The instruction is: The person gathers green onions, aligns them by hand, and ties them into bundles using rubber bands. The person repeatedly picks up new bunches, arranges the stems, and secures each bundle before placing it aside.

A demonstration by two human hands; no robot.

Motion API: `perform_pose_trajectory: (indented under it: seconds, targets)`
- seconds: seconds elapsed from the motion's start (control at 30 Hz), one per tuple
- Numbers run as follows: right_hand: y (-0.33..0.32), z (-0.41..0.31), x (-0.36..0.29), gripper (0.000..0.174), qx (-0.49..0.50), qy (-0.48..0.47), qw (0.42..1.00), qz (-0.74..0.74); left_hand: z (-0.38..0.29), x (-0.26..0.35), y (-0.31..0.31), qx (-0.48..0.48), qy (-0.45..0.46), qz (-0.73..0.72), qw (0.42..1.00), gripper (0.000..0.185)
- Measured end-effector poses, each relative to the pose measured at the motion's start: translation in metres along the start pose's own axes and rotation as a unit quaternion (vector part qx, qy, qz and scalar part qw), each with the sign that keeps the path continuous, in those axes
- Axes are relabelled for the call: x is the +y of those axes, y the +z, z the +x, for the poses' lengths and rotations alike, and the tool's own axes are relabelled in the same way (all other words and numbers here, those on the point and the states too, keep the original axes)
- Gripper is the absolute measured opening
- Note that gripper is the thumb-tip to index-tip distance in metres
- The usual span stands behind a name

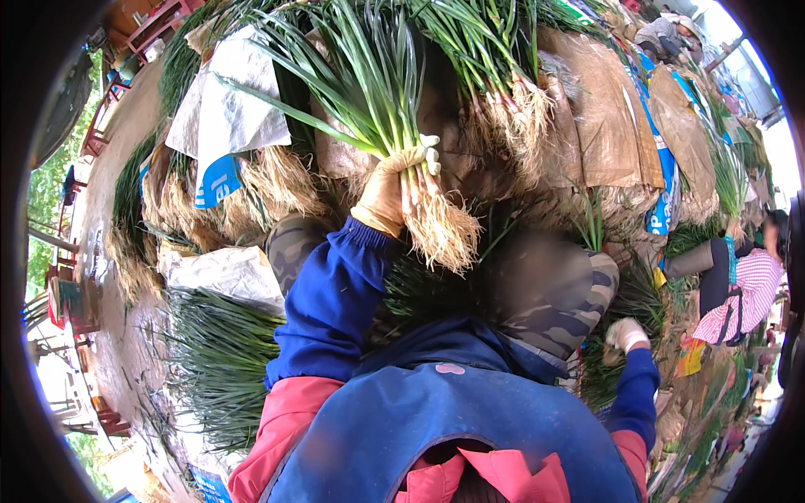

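My left hand [385,192], in a tan glove, is closed round the pale stems of a bunch of green onions [440,220]. The long green leaves fan out upward and the stringy roots hang below my fist. My right hand [627,335], in a whitish glove, is low at my right side beside green leaves [597,371]; the fingers are curled, and whether they hold something cannot be made out. Another rooted bunch [512,107] lies ahead on brown sacking [610,113].
A heap of green leaves [220,358] lies at my left. Rooted bunches [277,179] lie partly under a white sack [239,100]. A person in a checked top [742,289] works at the right, another person [666,38] at the upper right. Red stools [97,135] stand far left.
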State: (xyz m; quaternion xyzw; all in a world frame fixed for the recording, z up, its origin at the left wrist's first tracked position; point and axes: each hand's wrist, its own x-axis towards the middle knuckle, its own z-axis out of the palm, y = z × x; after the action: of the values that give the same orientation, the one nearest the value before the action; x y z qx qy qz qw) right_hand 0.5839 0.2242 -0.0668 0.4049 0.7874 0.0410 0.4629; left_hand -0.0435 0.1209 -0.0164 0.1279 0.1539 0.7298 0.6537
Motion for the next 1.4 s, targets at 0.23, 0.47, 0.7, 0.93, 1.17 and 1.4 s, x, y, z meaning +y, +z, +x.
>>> perform_pose_trajectory:
  seconds: [0.23,0.47,0.7,0.93,1.17,1.4]
  targets:
    - [-0.223,0.043,-0.031,0.025,0.499,-0.097,0.648,0.567,0.01,-0.014,0.006,0.007,0.05,0.0,0.999,0.039]
    - [-0.439,0.143,-0.092,0.037,0.617,-0.063,0.725,0.301,0.01,-0.021,-0.008,0.011,0.007,-0.032,0.999,0.048]
    - [-0.464,0.098,-0.058,0.023,0.198,-0.431,0.217,0.853,0.0,-0.009,-0.005,0.038,0.026,0.034,0.998,0.036]
    - [-0.412,0.052,-0.153,0.023,0.409,-0.308,0.572,0.64,0.008,-0.023,0.0,0.041,0.043,0.061,0.996,0.032]
    - [-0.367,0.034,-0.224,0.016,0.552,-0.341,0.684,0.333,0.008,-0.028,0.012,0.046,-0.013,0.208,0.977,0.027]
    - [-0.397,0.071,-0.211,0.035,0.41,-0.315,0.655,0.55,0.006,-0.041,0.015,0.068,0.01,0.223,0.972,0.025]
